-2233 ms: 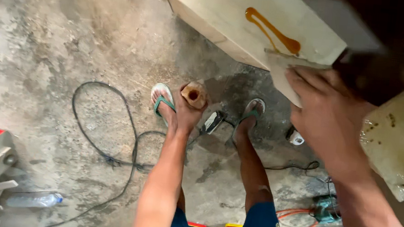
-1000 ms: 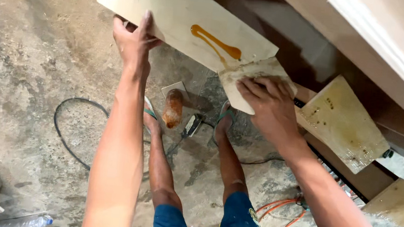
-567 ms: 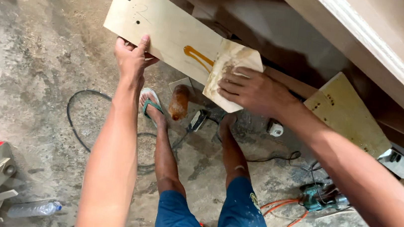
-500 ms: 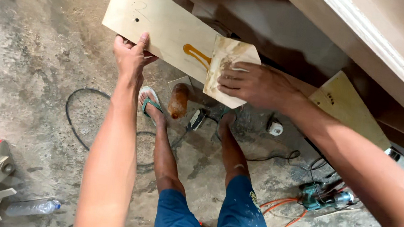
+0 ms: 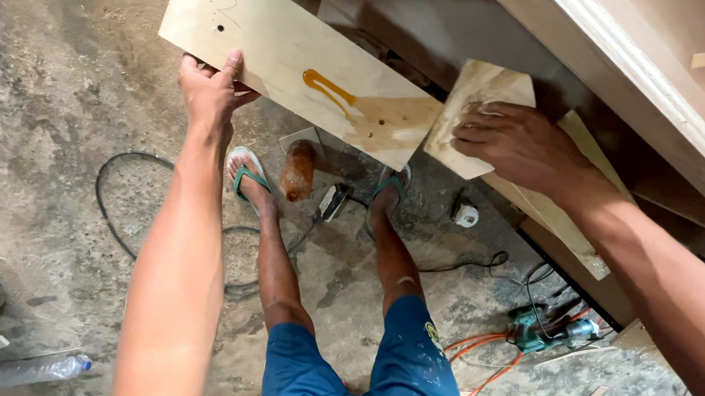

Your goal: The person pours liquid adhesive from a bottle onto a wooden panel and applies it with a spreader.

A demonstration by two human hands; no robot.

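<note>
A rough, stained concrete floor [image 5: 43, 148] spreads under everything here, littered with workshop odds and ends. Nearest, at the bottom edge, are the person's blue shorts [image 5: 368, 383], with a crushed plastic bottle [image 5: 38, 368] off to the near left and a teal power tool [image 5: 544, 325] with orange leads to the near right. A black cable [image 5: 119, 217] loops across the floor past the sandalled feet, and a brown bottle [image 5: 298, 170] stands between them. Higher up, the left hand [image 5: 209, 91] is closed on the near edge of a long plywood board [image 5: 273, 41], thumb on top, fingers underneath, close to its left end. The board's long axis runs from far left down to the right, where a streak of amber glue [image 5: 329, 91] fades into a smeared patch. Just beyond that right end, the right hand [image 5: 520, 144] presses flat with fingers curled on a small plywood scrap [image 5: 476, 106]; the scrap sits beside the board's end corner, whether touching I cannot tell. So the right hand is the nearer one to the glue, lying to its left. Farther right, a large wooden frame [image 5: 643, 89] crowds in; open room lies to the left.
</note>
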